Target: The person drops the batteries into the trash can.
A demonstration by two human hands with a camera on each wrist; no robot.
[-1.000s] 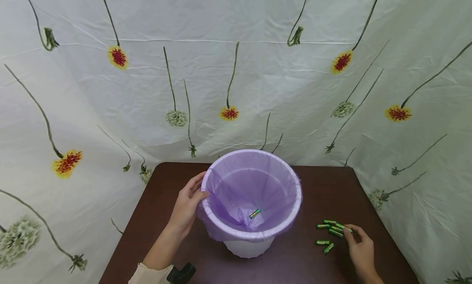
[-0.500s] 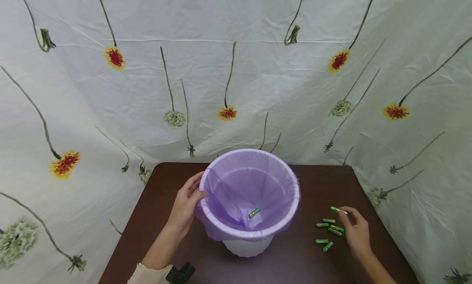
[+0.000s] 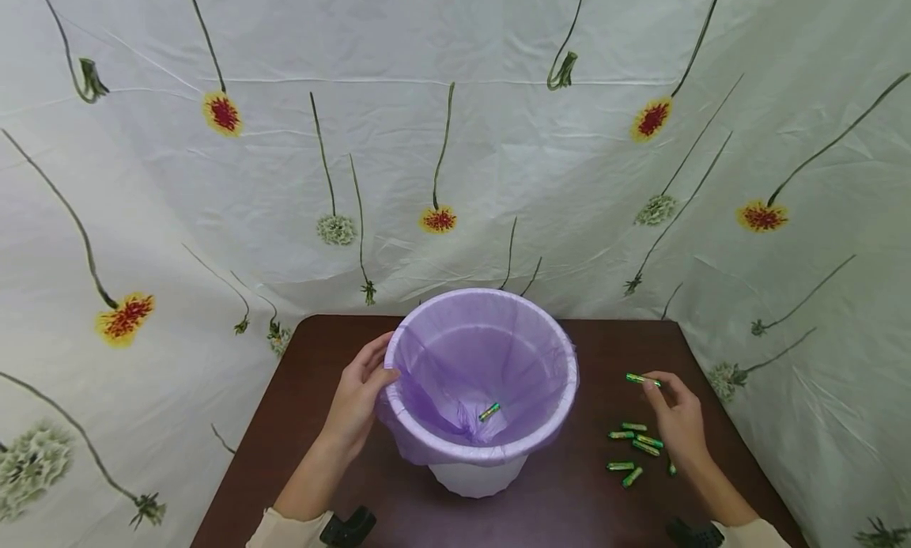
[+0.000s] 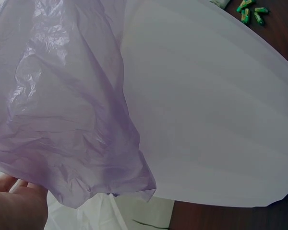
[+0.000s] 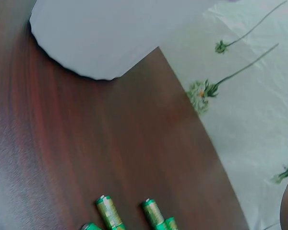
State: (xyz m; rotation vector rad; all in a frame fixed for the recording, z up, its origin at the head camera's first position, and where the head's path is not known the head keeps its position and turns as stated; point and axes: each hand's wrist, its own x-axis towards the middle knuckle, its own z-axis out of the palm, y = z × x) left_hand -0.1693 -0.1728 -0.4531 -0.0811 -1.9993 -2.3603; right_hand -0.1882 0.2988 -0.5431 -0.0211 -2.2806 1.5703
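Floral-printed white cloth (image 3: 398, 34) is hanging behind and beside a dark brown surface (image 3: 605, 342), whose two far corners are showing; its near edge is falling out of frame. Near the middle, a white bin (image 3: 477, 481) is standing upright. A purple liner (image 3: 498, 346) is covering its interior and folding over the rim (image 3: 477, 455), presumably so as not to slip inward. At the rim's left side, the left hand (image 3: 359, 398) is holding on with a closed grip, thumb over the top and fingers outside, probably steadying bin and liner together.

Above the surface, toward its right edge, the right hand (image 3: 682, 425) is pinching one green battery (image 3: 636, 379), its grip narrowed to the battery's thickness and leaving one end projecting toward the bin. A second battery (image 3: 489, 412) is lying inside the bin, on the liner. Further batteries (image 3: 620, 466) are lying loosely grouped between bin and right edge, seemingly for easy reach. Bare wood is separating them from the bin and extending toward the far right corner; the raised rim is forming the highest edge beside that room.
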